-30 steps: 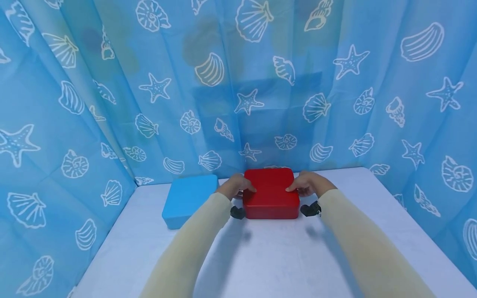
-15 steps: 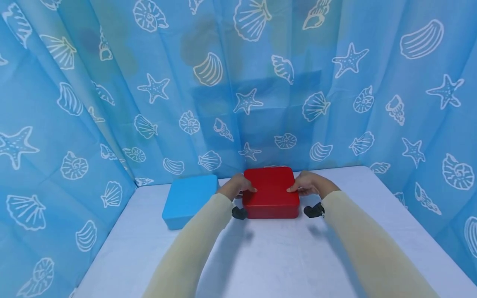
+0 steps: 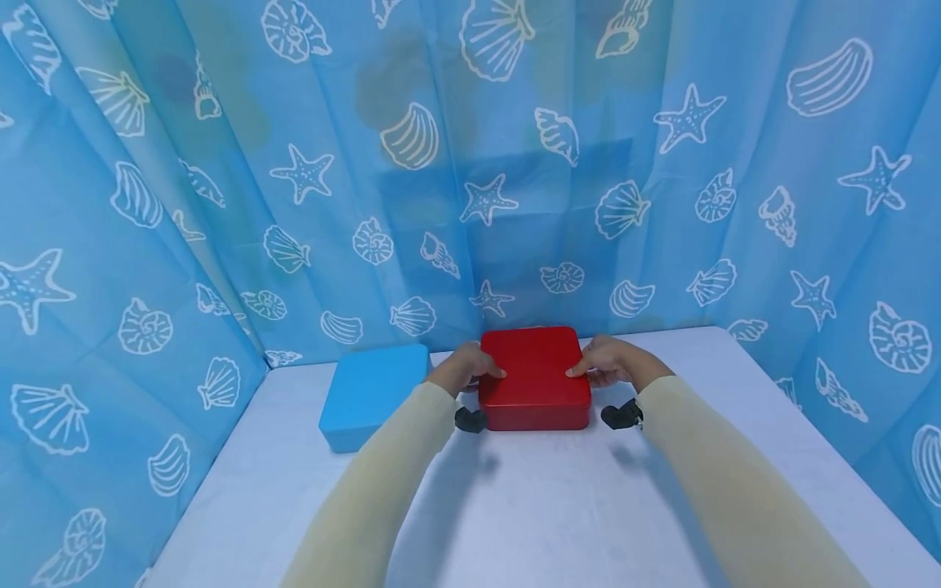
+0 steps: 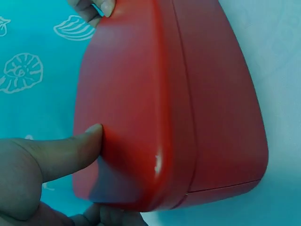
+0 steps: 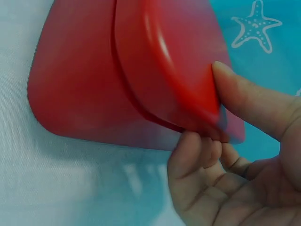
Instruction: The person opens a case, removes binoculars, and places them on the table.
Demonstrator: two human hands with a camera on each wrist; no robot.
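A glossy red box (image 3: 534, 367) with rounded corners sits on the white table near the back curtain. A seam below its top marks off a lid (image 4: 124, 94). My left hand (image 3: 468, 369) grips the lid's left side, its thumb (image 4: 77, 153) flat on top and the fingers low against the side. On the opposite side my right hand (image 3: 606, 363) pinches the lid, thumb on top and curled fingertips (image 5: 188, 148) under its rim. A dark gap shows along the seam in the right wrist view. The box's inside is hidden.
A light blue box (image 3: 375, 392) of similar shape stands just left of the red one, partly behind my left forearm. A blue curtain (image 3: 434, 204) with white shells and starfish closes off the back and sides of the table (image 3: 544, 506).
Both hands keep their hold on the lid. My right wrist has shifted slightly right, and the lid's back edge shows a touch higher in the head view.
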